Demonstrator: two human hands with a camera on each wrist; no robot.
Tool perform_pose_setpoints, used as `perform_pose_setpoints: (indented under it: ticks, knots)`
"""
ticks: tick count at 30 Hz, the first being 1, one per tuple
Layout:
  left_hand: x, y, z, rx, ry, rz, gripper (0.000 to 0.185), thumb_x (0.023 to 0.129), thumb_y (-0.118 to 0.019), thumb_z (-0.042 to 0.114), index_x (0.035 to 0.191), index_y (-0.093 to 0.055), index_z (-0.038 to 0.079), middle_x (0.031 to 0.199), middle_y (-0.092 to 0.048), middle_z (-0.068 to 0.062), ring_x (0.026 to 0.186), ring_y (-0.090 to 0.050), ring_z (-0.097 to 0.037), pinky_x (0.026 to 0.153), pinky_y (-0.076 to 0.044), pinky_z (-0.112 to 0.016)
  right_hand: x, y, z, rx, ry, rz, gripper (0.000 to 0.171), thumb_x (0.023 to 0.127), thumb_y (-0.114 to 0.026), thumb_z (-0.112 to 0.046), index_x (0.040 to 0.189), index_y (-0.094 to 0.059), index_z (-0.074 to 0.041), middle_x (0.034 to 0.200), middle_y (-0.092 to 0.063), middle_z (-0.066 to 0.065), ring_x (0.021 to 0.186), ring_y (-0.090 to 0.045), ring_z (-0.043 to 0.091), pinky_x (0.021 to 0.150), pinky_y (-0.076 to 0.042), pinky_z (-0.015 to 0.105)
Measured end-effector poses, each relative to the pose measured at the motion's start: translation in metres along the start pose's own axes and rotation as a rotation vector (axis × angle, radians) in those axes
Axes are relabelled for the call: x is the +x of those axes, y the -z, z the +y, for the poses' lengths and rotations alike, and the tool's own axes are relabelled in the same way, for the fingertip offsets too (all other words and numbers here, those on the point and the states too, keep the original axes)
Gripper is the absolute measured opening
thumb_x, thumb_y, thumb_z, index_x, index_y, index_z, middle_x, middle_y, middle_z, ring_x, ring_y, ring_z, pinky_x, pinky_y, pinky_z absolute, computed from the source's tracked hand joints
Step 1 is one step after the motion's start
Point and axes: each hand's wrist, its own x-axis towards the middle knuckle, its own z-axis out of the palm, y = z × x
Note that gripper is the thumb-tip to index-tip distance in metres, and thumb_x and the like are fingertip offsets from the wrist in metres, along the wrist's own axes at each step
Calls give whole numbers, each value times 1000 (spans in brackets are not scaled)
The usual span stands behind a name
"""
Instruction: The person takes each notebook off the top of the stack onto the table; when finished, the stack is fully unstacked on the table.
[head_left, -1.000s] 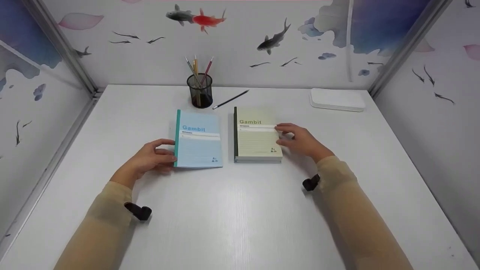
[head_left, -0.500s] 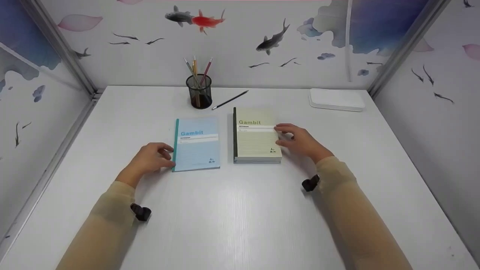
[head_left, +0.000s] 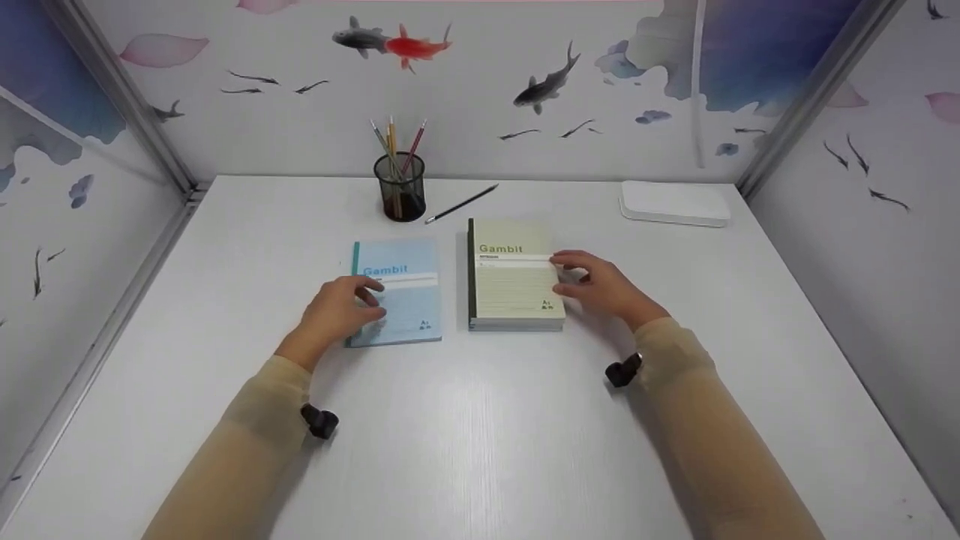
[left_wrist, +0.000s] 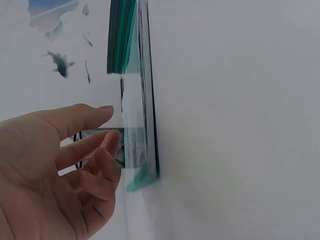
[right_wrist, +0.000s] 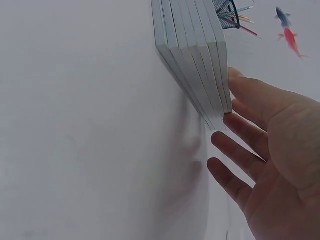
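A blue notebook [head_left: 405, 311] with a green spine lies flat on the white table [head_left: 465, 442]. Above its left part hovers my left hand [head_left: 337, 311], fingers loosely bent and holding nothing; the left wrist view shows a gap between the hand [left_wrist: 65, 165] and the notebook's edge [left_wrist: 150, 110]. To the right stands a stack of notebooks [head_left: 517, 289], cream cover on top with a dark spine. My right hand [head_left: 600, 285] touches the stack's right edge with its fingertips. In the right wrist view, thumb and forefinger meet the stack's edge [right_wrist: 192, 55], while the other fingers extend below.
Behind the notebooks, a black mesh pen holder [head_left: 400, 187] contains several pencils. A dark pencil [head_left: 461, 204] lies beside it on the table. Toward the back right is a flat white case [head_left: 673, 203]. Printed panels [head_left: 480, 90] enclose the table's back and sides.
The blue notebook has slid toward me and settled flat. My left hand has left its spine and moved right, over the cover. The right hand stays at the stack.
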Motion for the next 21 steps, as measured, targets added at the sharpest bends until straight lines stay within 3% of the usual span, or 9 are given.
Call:
perform_pose_setpoints:
  ticks: [7,12,21]
  knots:
    - [17,-31,38,-86,-87,-42,37,100,-66,21,136,-63,11,117,-66,-8,98,-65,-23,87,-56,-37,-1,-4,1,27,-11,14,54,97,-74,-20,147,-57,-18,160,-46,4,146,-44,30,115,-43,51]
    - [32,-53,59,-130,-101,-85,38,101,-65,23,138,-63,13,118,-68,-6,92,-69,-19,84,-56,-35,-2,-2,-1,-15,4,6,54,98,-73,-23,148,-56,-15,161,-45,8,147,-44,33,114,-44,53]
    - [48,-74,76,-259,-78,-135,43,101,-67,28,140,-60,12,120,-68,-7,90,-71,-20,74,-59,-31,-3,-3,-2,-5,2,8,53,98,-73,-21,148,-57,-16,161,-46,5,148,-44,31,114,-44,52]
